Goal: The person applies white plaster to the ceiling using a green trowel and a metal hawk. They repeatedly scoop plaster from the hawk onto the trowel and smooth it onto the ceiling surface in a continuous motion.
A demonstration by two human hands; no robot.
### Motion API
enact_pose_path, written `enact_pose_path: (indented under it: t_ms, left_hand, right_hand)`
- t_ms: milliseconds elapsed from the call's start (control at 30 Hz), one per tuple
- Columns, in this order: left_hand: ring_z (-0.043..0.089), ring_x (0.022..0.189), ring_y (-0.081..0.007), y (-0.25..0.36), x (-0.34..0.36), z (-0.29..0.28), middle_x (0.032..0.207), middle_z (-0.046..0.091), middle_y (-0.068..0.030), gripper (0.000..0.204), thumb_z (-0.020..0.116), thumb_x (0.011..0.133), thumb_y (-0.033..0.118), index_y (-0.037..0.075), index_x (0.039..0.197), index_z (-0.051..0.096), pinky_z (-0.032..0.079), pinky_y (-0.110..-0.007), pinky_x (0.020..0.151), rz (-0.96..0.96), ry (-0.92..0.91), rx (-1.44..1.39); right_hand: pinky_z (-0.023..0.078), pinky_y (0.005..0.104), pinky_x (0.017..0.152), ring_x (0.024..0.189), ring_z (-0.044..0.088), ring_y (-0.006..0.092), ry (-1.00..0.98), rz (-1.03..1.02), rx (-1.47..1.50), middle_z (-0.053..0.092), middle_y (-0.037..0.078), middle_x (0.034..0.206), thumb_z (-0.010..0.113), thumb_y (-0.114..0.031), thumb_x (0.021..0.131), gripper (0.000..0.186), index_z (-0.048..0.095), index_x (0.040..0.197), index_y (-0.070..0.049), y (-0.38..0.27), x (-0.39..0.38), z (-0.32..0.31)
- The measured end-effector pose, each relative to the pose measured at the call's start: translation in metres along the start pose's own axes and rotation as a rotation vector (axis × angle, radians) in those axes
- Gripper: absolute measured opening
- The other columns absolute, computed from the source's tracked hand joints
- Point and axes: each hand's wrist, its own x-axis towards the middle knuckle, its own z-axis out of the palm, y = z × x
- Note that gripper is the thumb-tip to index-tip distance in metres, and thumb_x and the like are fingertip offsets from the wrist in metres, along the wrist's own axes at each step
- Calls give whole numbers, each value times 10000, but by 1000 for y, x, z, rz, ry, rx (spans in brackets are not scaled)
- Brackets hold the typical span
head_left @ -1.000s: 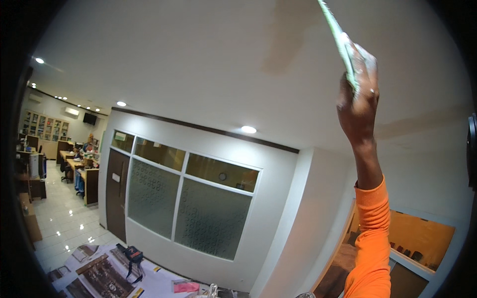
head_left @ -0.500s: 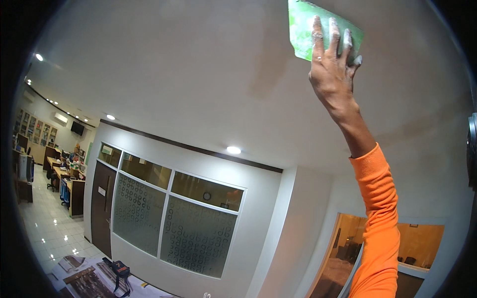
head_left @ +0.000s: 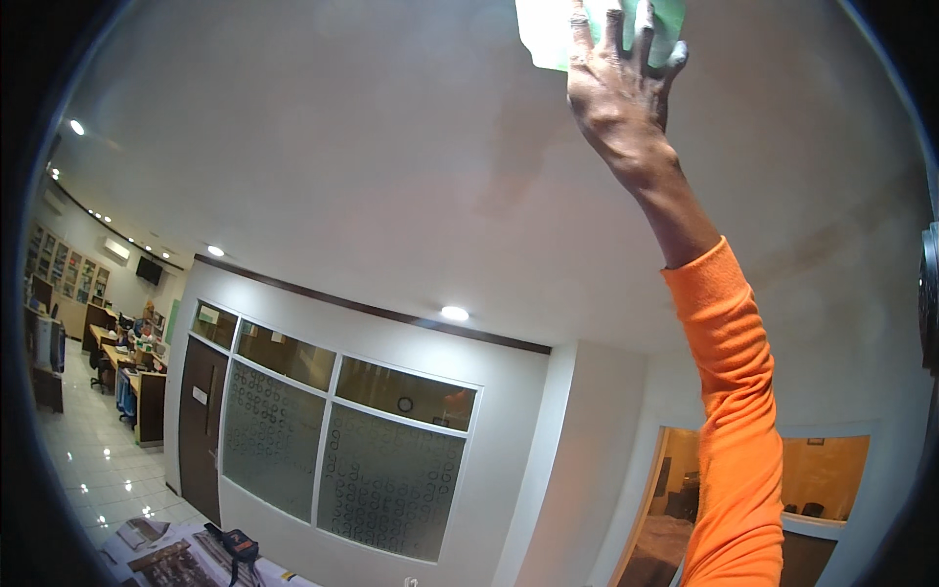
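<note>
My right hand (head_left: 618, 108) is stretched up at the top of the view, its orange-sleeved arm rising from the lower right. It grips a green, flat plastic spreader (head_left: 544, 41), with several fingers laid along the face turned toward me. The thumb is hidden. Whitish residue coats the fingers and part of the spreader, whose upper part is cut off by the picture's edge. The spreader lies against or close to the pale ceiling (head_left: 381, 157); contact cannot be made out. A darker patch (head_left: 514, 161) marks the ceiling left of my wrist. My left hand is out of view.
A lit ceiling lamp (head_left: 454, 313) sits near the dark trim above a wall with frosted windows (head_left: 391, 479) and a brown door (head_left: 202, 421). A table (head_left: 191, 553) at lower left bears a dark bag (head_left: 239, 548). Desks (head_left: 122, 362) stand farther left.
My right hand and the spreader have moved up and to the left across the view, so more of the spreader is cut off. The room appears slightly lower in the picture.
</note>
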Motion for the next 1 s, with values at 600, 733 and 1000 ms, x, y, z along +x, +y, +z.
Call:
enact_pose_path:
  t_ms: [600, 733, 1000]
  left_hand:
    - [660, 963, -413, -24, 8, 20, 1021, 675, -188, 377, 765, 864, 362, 98, 1112, 660, 525, -518, 804, 151, 24, -56]
    - [654, 971, -416, -27, 6, 17, 1026, 670, -189, 373, 764, 862, 349, 93, 1113, 659, 522, -520, 812, 134, 48, -47]
    - [643, 985, -422, -19, -2, 18, 1035, 660, -191, 366, 762, 859, 324, 84, 1115, 658, 516, -526, 827, 122, 50, -60]
  right_hand:
    - [471, 598, 1006, 1251, 543, 446, 452, -76, -365, 508, 346, 1382, 539, 50, 862, 631, 453, 1487, 34, 92, 37, -55]
    - [560, 482, 932, 1148, 647, 410, 1062, -212, -856, 591, 271, 1366, 473, 55, 925, 480, 505, 1400, 111, 152, 80, 15]
    - [387, 614, 1089, 1335, 460, 396, 540, -253, -75, 388, 200, 1547, 536, 98, 834, 835, 324, 1594, -176, 90, 47, -46]
